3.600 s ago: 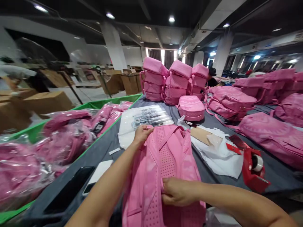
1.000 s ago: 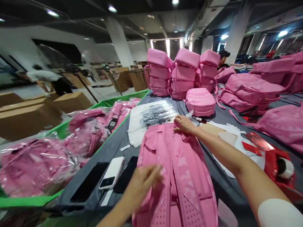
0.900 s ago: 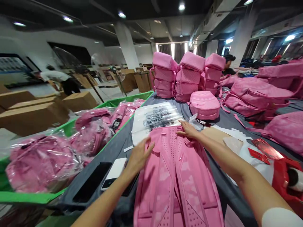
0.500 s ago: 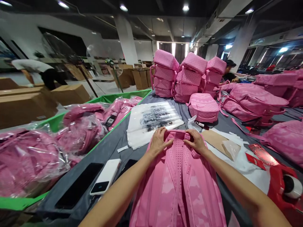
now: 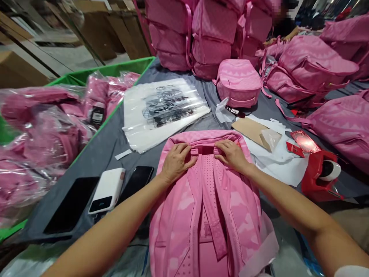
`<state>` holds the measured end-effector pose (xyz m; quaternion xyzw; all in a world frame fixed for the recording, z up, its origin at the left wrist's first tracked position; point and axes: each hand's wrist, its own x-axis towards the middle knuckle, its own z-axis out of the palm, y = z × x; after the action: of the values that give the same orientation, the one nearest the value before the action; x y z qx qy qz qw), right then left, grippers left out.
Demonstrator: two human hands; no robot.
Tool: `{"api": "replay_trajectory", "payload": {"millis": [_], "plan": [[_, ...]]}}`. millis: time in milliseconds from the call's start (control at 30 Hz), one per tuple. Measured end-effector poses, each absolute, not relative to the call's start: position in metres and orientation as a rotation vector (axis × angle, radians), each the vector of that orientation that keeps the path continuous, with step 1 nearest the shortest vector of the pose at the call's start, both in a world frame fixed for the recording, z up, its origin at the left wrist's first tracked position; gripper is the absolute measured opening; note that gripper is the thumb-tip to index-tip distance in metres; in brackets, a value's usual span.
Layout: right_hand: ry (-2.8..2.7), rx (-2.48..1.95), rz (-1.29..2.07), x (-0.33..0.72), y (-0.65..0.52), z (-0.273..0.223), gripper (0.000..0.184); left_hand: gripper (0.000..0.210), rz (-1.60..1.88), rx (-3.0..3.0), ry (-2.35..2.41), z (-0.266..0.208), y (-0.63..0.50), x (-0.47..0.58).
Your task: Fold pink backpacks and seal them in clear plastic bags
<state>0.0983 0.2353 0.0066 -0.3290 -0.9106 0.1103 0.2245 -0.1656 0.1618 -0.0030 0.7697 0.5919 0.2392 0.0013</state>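
Head view: the bag (image 5: 206,215) lies back-up on the desk (image 5: 107,154); left hand (image 5: 176,161) and right hand (image 5: 233,154) each have a closed grip on its top; even tension should keep it square.

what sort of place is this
Likely a bag workshop or packing floor, judging by the stacked pink fabric backpacks, the pink bags wrapped in clear plastic, and the red plastic tape dispenser.

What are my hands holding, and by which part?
The near backpack, by its upper part: your left hand and right hand each grip it beside a buckle. The exact grip is partly hidden.
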Motion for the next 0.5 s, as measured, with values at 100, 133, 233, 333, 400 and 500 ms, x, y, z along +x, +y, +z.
{"api": "replay_trajectory", "payload": {"millis": [100, 133, 233, 333, 400, 500], "plan": [[-2.564, -1.031, 0.353, 0.083, 0.262, 0.002, 0.037, 0.035, 0.557, 2.403, 1.860, -0.006, 0.197, -0.170], [-2.567, -1.085, 0.358, 0.078, 0.270, 0.001, 0.037, 0.033, 0.511, 2.376, 1.880, -0.006, 0.208, -0.170], [-2.548, -1.155, 0.340, 0.069, 0.284, -0.001, 0.037, 0.031, 0.501, 2.300, 1.919, -0.005, 0.226, -0.167], [-2.517, -1.077, 0.297, 0.071, 0.285, -0.008, 0.038, 0.034, 0.641, 2.249, 1.919, -0.009, 0.220, -0.166], [-2.493, -1.056, 0.273, 0.074, 0.287, -0.014, 0.036, 0.040, 0.772, 2.180, 1.941, -0.011, 0.213, -0.166], [-2.472, -1.128, 0.245, 0.068, 0.301, -0.019, 0.031, 0.058, 0.871, 2.041, 1.956, -0.007, 0.206, -0.157]]}}
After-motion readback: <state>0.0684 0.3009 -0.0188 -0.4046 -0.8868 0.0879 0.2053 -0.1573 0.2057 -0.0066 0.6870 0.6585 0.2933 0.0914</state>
